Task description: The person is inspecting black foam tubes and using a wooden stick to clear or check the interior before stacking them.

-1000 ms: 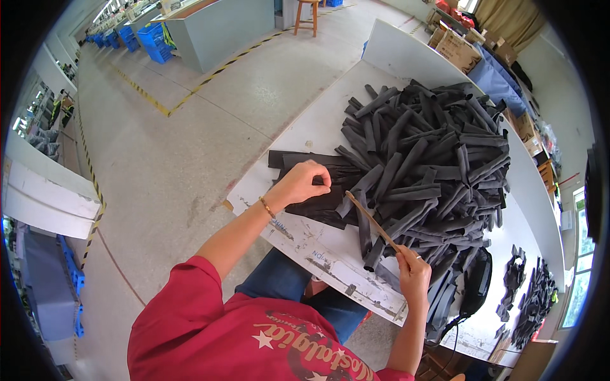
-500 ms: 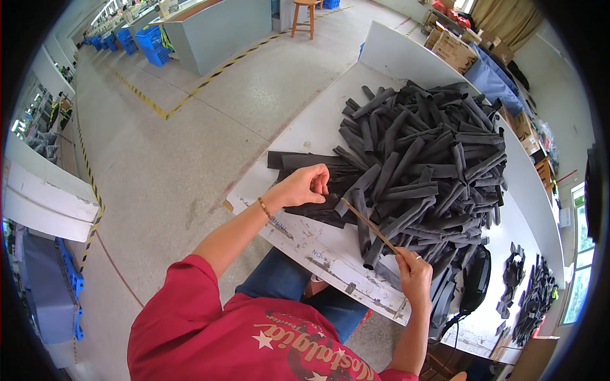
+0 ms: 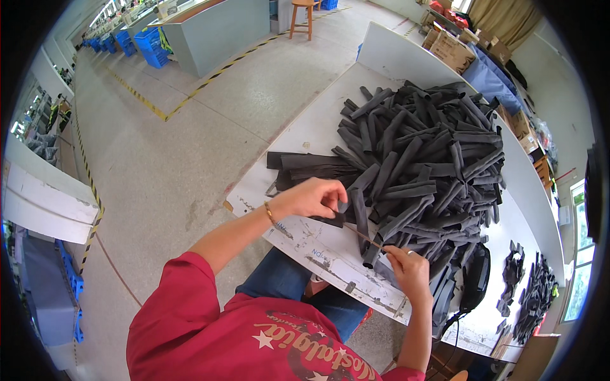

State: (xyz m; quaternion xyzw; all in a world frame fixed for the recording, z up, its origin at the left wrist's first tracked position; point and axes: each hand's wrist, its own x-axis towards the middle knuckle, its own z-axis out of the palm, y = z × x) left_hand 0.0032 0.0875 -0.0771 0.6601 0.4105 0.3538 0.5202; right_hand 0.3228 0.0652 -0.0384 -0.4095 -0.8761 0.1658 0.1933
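My left hand (image 3: 318, 198) is closed in a pinch at the edge of a dark grey fabric tube (image 3: 335, 220), by the near edge of the pile. My right hand (image 3: 408, 269) grips the near end of a thin brown stick (image 3: 363, 236). The stick slants up and left toward the pinched fabric; its far tip is hidden there, so I cannot tell whether it is inside. Beyond my hands lies a big heap of dark grey fabric tubes (image 3: 422, 152). Flatter black fabric pieces (image 3: 311, 166) lie left of the heap, partly behind my left hand.
The white table (image 3: 318, 130) has a worn front edge and a raised back panel (image 3: 406, 54). A black bag-like thing (image 3: 476, 276) with a cord lies right of my right hand. Smaller dark pieces (image 3: 534, 298) sit farther right. A wooden stool (image 3: 302, 19) stands far off.
My left hand has moved right and slightly down, to the stick's far end. My right hand has shifted a little left and up, still holding the stick.
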